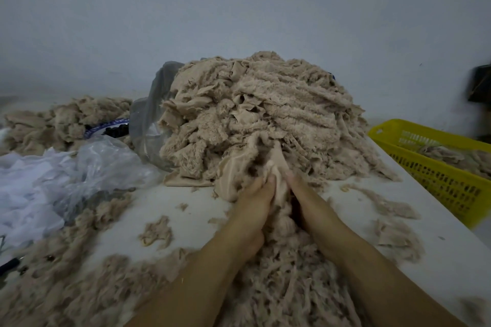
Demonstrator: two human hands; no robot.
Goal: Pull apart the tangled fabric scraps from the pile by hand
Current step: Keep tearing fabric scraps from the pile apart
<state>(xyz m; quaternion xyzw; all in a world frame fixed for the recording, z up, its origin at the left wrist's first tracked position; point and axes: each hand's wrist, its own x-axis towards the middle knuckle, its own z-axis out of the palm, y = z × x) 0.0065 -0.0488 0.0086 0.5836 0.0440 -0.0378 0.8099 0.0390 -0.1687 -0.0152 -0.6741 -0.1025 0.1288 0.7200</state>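
A pale beige scrap is held at the near foot of the pile, just below the middle of the frame, where the heap meets the white table. It is gripped from both sides: the left hand is set on its left edge and the right hand on its right edge. The two hands lie side by side and nearly touching, so neither is nearer than the other. The fingers of both hands are curled and clamped on the cloth, the tips partly buried in it. The long axis of the scrap runs away from the fingers, up the frame into the heap, where its far end is hidden under other strips. A pull toward the lower edge of the frame, with the hands drawn sideways apart, is judged to be what the next move calls for.
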